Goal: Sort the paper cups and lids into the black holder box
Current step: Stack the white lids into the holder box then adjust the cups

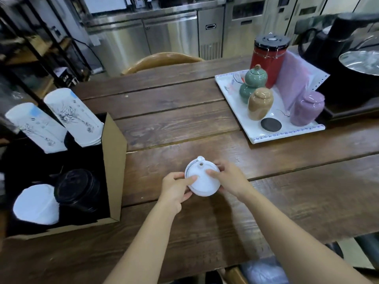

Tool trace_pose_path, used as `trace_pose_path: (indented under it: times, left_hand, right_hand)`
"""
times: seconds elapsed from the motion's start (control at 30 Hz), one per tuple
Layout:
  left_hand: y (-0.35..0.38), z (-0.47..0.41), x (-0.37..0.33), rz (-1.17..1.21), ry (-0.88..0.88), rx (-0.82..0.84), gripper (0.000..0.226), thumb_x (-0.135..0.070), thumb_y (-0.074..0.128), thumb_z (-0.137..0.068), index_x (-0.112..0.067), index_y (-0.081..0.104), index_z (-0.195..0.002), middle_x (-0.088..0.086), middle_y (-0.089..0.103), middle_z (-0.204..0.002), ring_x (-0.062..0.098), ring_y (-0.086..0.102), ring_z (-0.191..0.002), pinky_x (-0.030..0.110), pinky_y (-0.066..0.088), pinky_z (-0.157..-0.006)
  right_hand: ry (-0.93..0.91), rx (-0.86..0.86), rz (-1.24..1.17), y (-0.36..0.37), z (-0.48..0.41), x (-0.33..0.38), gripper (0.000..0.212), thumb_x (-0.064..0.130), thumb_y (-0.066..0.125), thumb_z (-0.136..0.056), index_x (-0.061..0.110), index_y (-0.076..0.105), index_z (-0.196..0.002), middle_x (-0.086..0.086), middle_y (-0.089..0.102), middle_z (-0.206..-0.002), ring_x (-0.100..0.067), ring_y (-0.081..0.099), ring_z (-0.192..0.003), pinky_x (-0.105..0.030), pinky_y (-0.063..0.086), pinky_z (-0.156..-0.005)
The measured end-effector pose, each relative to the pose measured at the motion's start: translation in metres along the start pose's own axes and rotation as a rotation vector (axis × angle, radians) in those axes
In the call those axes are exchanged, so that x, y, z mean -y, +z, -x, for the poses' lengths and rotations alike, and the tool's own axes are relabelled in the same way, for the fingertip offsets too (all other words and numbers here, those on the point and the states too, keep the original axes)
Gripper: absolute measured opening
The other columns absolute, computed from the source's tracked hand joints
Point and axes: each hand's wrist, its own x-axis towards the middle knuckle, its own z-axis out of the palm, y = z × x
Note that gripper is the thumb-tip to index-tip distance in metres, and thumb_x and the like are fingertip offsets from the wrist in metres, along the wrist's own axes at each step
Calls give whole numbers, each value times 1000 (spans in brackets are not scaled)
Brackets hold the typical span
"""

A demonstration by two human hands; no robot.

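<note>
A big wood table holds a black box on the left with cups and lids inside. Near the front edge, the left hand and right hand both pinch one white lid.

A stack of white lids with a small sip hole and a raised tab at the far edge sits low over the wooden table, pinched from both sides. The black holder box stands at the table's left end, open-topped, holding two leaning stacks of printed white paper cups, a black lid stack and a white lid stack.
</note>
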Motion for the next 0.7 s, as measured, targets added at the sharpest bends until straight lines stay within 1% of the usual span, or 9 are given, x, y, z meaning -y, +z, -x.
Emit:
trace_pose_path:
  times: [0.1,0.2,0.3,0.37,0.4,0.47,0.53,0.63,0.7]
  left_hand:
    - [-25,12,-25,28,146,-22,41,-11,75,-77,-2,59,-114,12,67,-106,24,66,-97,34,58,-75]
    - [-56,25,-47,82,261,-42,35,-11,74,-77,2,62,-108,17,69,-107,25,68,-95,29,59,-72]
    - [-92,38,-65,139,326,-73,35,-12,74,-77,4,63,-107,17,70,-104,27,70,-95,31,60,-75]
    - [-118,45,-74,153,362,-86,33,-13,74,-78,3,65,-106,16,72,-101,23,72,-88,34,60,-77]
    - [-132,48,-78,166,384,-91,30,-13,73,-78,2,67,-104,14,73,-97,19,73,-81,33,61,-74]
    - [-161,55,-83,203,422,-124,24,-12,71,-80,-1,68,-101,9,73,-92,14,72,-73,27,61,-65]
    - [-193,58,-87,249,441,-179,26,-12,71,-80,-1,67,-103,10,72,-95,16,71,-79,25,60,-64]
    - [-237,61,-89,259,474,-253,27,-12,71,-80,0,67,-104,12,72,-98,18,70,-84,24,60,-64]
    - [-267,62,-89,255,480,-306,26,-12,70,-81,0,66,-103,10,71,-96,16,68,-82,22,60,-63]
  right_hand:
    - [-97,-6,-57,10,0,34,28,32,64,-84,14,62,-106,-3,68,-102,-24,64,-97,-50,55,-83]
    - [-204,-14,-74,25,6,73,27,32,65,-84,15,64,-105,3,67,-96,-20,64,-94,-44,57,-80]
    - [-302,-9,-69,49,13,108,27,34,64,-84,16,63,-103,0,67,-100,-19,64,-92,-49,58,-74]
    - [-361,-7,-56,70,17,131,26,33,63,-86,14,63,-103,-1,66,-100,-18,63,-92,-45,58,-75]
    - [-381,-4,-52,81,19,141,26,32,62,-86,13,63,-104,-1,66,-101,-18,62,-92,-42,57,-75]
    - [-410,16,-66,107,23,160,26,31,62,-87,13,63,-105,-2,67,-101,-19,63,-94,-42,57,-76]
    - [-424,51,-91,136,26,176,22,31,62,-87,15,63,-102,0,68,-99,-20,65,-94,-47,58,-77]
    - [-438,122,-99,176,30,194,15,32,61,-88,23,59,-100,8,65,-93,-16,64,-88,-40,58,-74]
    - [-427,159,-77,207,32,206,22,34,60,-88,20,58,-105,5,66,-97,-17,64,-89,-39,57,-76]
